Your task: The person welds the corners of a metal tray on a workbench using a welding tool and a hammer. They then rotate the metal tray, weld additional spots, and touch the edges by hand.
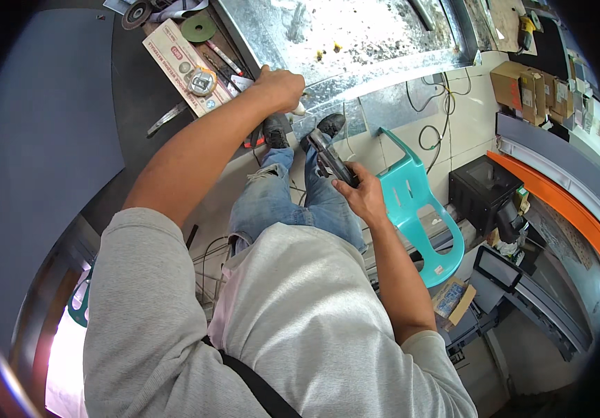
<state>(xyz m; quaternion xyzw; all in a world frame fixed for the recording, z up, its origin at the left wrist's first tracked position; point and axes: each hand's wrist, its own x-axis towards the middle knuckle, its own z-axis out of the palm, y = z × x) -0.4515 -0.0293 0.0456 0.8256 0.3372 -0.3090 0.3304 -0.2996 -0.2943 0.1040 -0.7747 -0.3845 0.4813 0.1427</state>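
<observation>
My left hand [280,88] is closed at the near left corner of a metal tray [355,89], its fingers curled. A small whitish tip [300,109] shows below the fingers; the rest of what they hold is hidden. My right hand [364,195], lower and to the right, is wrapped round one end of a dark, elongated tool [332,159] with metallic parts. That tool points up and left, above my legs; its exact kind does not show. Left of my left hand, a tape measure [202,81] lies on a long printed box [174,59].
A green disc [198,28], a grinding disc [136,14] and a marker [223,57] lie on the dark bench at left. The turquoise plastic chair [411,191] stands to my right. Cables [446,104] trail across the floor, near cardboard boxes [523,87] and a black case [484,184].
</observation>
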